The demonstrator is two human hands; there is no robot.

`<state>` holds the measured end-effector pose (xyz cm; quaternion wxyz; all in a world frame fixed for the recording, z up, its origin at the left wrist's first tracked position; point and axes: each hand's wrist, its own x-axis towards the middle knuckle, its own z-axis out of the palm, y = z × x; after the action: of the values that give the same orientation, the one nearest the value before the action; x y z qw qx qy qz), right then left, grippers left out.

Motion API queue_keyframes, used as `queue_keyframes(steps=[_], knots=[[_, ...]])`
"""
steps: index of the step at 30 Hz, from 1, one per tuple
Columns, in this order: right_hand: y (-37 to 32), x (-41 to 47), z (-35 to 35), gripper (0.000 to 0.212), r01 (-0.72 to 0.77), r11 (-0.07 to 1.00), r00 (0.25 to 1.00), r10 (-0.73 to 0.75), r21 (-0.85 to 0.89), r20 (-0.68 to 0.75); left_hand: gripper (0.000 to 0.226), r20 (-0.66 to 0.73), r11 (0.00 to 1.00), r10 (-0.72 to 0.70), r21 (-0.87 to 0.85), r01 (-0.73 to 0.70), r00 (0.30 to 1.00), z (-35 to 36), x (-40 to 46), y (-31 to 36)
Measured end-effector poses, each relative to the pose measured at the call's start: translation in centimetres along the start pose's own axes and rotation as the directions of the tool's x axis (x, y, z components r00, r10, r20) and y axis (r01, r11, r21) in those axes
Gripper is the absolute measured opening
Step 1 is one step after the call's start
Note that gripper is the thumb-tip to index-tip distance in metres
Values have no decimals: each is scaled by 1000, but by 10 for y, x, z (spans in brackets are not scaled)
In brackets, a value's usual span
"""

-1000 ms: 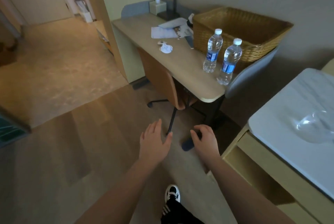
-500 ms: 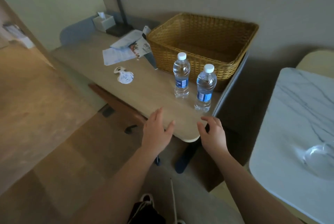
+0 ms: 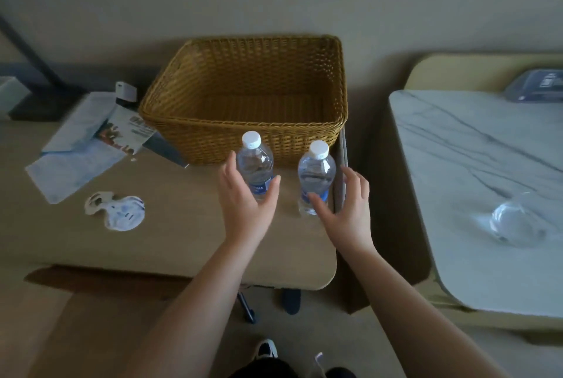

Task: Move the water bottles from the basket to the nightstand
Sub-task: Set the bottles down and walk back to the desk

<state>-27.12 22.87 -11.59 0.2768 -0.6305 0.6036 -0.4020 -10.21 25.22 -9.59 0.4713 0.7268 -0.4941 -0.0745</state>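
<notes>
Desk [image 3: 182,234] with basket [image 3: 243,121], left hand [image 3: 243,203] and right hand [image 3: 347,210] spread open, each cupping around a bottle [image 3: 255,164], not gripping

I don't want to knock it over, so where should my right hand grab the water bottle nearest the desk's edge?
Take the right bottle around its straight middle, near the blue label, coming from the front-right where your right hand already cups it. It stands upright; the basket blocks the back and the left bottle crowds the other side.
</notes>
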Motion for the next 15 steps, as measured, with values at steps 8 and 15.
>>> queue_keyframes(steps=[8,15], knots=[[-31,13,30,100,-13,998,993,21,65,-118,90,119,970,70,-241,-40,990,11,46,-18],[-36,23,43,92,-8,997,989,20,83,-144,77,195,960,65,-279,-8,979,18,57,-26]])
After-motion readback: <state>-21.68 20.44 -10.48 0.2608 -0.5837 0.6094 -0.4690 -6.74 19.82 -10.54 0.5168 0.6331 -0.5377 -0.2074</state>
